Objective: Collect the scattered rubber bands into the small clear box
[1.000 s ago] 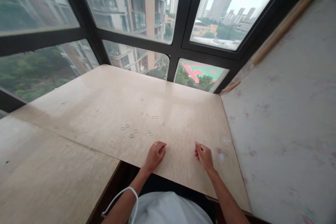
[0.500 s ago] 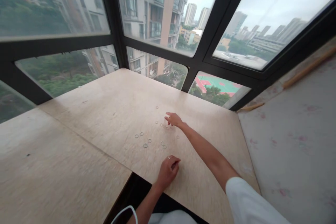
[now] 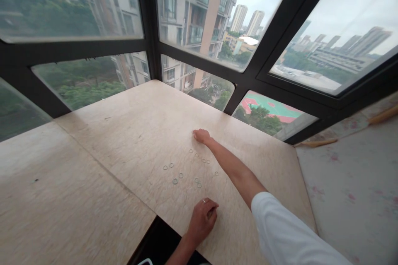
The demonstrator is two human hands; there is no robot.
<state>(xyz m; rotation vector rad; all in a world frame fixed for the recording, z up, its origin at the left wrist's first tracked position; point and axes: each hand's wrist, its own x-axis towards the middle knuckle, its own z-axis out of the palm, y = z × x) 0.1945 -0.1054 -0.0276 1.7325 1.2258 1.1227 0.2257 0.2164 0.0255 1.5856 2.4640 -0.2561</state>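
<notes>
Several small thin rings lie scattered on the pale board, among them a lone ring (image 3: pixel 217 173) at the right, a darker ring (image 3: pixel 175 181) and a ring (image 3: pixel 165 167) at the left. My right hand (image 3: pixel 201 136) reaches beyond them, fingers pinched together low over the surface; what is between the fingertips is too small to tell. Closer to me, my left hand (image 3: pixel 203 220) rests curled by the board's front edge, wearing a finger ring, its fingers closed round something mostly hidden. Two rings (image 3: pixel 198 183) touch or overlap above it.
The pale board (image 3: pixel 124 140) has a seam running diagonally on the left and a dark gap (image 3: pixel 158 236) at its front edge. Dark window frames (image 3: pixel 152 20) border the far side. A patterned wall (image 3: pixel 351 186) stands at the right.
My right hand has moved farther out, from beside the middle rings to where the farthest ring lay, and its spread fingers have closed. My left hand remains curled. The camera view has shifted.
</notes>
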